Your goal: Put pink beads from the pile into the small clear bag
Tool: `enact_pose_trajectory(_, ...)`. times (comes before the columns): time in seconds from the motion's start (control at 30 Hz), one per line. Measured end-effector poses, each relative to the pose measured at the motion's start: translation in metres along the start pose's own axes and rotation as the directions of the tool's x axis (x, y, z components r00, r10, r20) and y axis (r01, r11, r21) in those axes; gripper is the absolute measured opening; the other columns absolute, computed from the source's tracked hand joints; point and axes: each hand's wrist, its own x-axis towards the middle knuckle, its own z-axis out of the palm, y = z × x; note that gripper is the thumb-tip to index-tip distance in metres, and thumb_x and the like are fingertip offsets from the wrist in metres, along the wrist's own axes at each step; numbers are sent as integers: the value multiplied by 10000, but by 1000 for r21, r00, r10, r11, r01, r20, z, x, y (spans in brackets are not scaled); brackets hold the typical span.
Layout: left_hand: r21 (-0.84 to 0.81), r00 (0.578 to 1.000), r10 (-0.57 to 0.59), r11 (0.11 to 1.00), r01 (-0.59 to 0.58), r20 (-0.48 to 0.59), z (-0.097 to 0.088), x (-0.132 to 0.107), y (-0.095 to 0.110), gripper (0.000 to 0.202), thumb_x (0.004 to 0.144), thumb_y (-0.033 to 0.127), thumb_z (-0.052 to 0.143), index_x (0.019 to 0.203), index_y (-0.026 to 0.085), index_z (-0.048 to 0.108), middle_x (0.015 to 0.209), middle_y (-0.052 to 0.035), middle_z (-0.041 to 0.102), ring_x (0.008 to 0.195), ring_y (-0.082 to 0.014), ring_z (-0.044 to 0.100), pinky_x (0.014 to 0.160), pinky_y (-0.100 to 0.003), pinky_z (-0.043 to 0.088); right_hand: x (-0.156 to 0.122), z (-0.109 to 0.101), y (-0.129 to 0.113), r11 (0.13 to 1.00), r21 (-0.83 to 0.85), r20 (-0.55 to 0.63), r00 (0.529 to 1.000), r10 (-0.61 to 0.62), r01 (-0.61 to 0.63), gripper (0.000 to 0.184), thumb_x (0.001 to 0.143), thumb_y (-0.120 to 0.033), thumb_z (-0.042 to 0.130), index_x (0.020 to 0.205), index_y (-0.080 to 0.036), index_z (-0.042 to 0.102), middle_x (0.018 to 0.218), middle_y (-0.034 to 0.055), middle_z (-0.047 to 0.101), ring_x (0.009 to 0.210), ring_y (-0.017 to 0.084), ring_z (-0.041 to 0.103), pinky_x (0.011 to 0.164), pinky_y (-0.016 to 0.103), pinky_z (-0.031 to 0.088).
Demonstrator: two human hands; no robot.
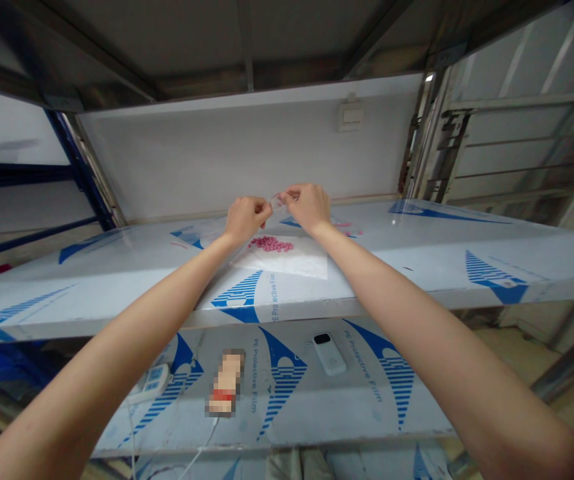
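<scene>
At the back of the upper shelf, my left hand (pixel 247 217) and my right hand (pixel 310 203) are raised close together, fingers closed in a pinch. Between them they hold a small piece of clear plastic, seemingly a bag (pixel 277 199); its shape is hard to make out. Just below lies a pile of small pink pellets (pixel 271 245) on a whitish, partly see-through sheet (pixel 299 265). A few more pink bits (pixel 349 230) lie behind my right wrist, near other clear plastic.
The shelf (pixel 417 247) wears printed protective film. A lower shelf (pixel 297 413) bears a white handheld device (pixel 330 354), a blurred-out device on a cable (pixel 225 383) and a pale device with buttons (pixel 154 380). A metal shelf (pixel 197 47) hangs overhead; a wall switch (pixel 351 117) is behind.
</scene>
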Motion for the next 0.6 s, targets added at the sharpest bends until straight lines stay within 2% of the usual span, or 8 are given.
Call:
enact_pose_trajectory(0.1,82,999,-45,996,46,-15,-1,-3,5,337,825,255,500,496,186,498,466,-9,523,524,-142,488,567,-270,314,1,-1,4,998,57,-8,1000,-12,13,183,884,-262,592,902,-202,764,891,97,744,865,254,684,810,363,493)
enact_pose_trajectory(0.17,163,995,-57,984,70,-83,-3,-4,5,305,840,281,497,552,187,530,531,-18,554,578,-161,517,602,-282,342,2,1,6,986,158,32,998,-49,43,182,890,-242,577,887,-180,748,879,86,742,746,211,690,775,339,516)
enact_pose_trajectory(0.23,199,987,-1,979,34,-162,-6,-5,3,231,863,317,509,690,187,591,677,-38,625,687,-184,566,682,-300,389,3,5,9,955,293,66,995,-75,52,175,891,-213,556,936,-170,719,850,61,734,634,167,676,693,300,535)
enact_pose_trajectory(0.3,213,971,100,976,-53,-218,-7,-5,-2,211,858,382,568,927,190,619,936,-76,673,879,-218,593,803,-330,415,4,9,10,917,399,68,996,-58,26,209,881,-192,549,1056,-187,664,801,28,714,577,145,662,603,264,535)
enact_pose_trajectory(0.33,227,964,155,968,-104,-218,-7,-5,-4,310,840,423,606,1049,193,598,1076,-98,657,986,-239,579,862,-350,412,4,10,11,901,434,63,997,-44,12,252,876,-186,552,1116,-203,626,782,13,702,560,138,656,567,250,528)
enact_pose_trajectory(0.4,269,959,239,943,-193,-151,-5,-5,-7,524,802,487,657,1219,198,526,1275,-132,580,1156,-280,516,952,-393,385,3,12,12,873,487,69,997,-41,3,305,876,-184,551,1177,-233,562,769,-7,679,526,125,641,510,230,506)
enact_pose_trajectory(0.5,311,960,281,912,-266,-5,-1,-5,-8,613,811,501,652,1313,202,467,1347,-139,541,1242,-303,470,1016,-428,344,2,11,11,849,528,104,990,-92,24,247,886,-165,521,1119,-240,551,756,-19,654,490,108,623,455,205,462)
enact_pose_trajectory(0.6,328,963,270,911,-251,-12,0,-5,-8,644,831,492,635,1371,207,430,1364,-134,533,1256,-310,462,1055,-452,306,1,8,9,841,540,113,988,-109,31,205,873,-118,493,1031,-225,569,734,-23,649,481,97,618,435,182,429)
